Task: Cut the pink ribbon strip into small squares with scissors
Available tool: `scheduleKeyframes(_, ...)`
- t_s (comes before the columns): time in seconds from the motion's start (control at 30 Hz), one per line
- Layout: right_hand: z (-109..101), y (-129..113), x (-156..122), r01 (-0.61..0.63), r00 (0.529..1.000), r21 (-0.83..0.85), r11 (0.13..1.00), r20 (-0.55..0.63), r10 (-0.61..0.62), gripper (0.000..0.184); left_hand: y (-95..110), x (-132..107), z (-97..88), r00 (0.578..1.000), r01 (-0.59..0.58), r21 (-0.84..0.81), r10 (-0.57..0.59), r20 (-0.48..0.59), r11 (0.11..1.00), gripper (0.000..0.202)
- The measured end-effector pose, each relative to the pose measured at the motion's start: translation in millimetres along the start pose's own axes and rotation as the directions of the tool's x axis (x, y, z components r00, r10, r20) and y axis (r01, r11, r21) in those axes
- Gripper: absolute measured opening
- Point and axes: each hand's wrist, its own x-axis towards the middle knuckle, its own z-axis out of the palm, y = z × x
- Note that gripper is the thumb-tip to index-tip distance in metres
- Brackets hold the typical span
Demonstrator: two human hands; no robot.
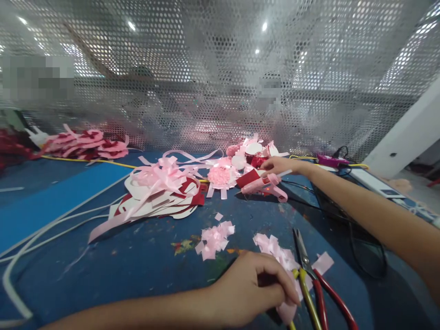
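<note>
My left hand (252, 286) rests low over a heap of pink ribbon pieces (275, 250), its fingers curled in and closed at a small piece below the fingertips. Beside it lie red-handled cutters (305, 261) with open blades and a yellow-handled tool (309, 298). My right hand (280, 165) reaches far forward to a pile of pink and red rosettes (253, 149). Its fingers bend down together behind a pink glue gun (261, 184); what they hold is hidden. A finished-looking pink rosette (220, 175) with ribbon tails lies left of the gun.
White and red card shapes (161, 204) under pink ribbon (163, 174) lie to the left. Another small heap of ribbon pieces (216, 239) sits mid-table. Black cables (367, 275) and a purple power strip (332, 161) are right. A perforated metal screen (220, 82) stands behind.
</note>
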Motion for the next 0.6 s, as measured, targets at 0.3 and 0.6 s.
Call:
scheduleKeyframes(0.3,-64,6,10,-0.063,0.810,-0.102,0.993,-0.587,-0.009,0.040,0,-1,0.5,0.999,0.033,-0.043,-0.033,0.012,0.999,0.020)
scheduleKeyframes(0.6,-19,27,40,-0.046,0.973,-0.207,0.977,-0.232,-0.003,0.028,-6,-1,-0.2,0.998,0.056,-0.110,-0.052,0.037,0.992,0.018)
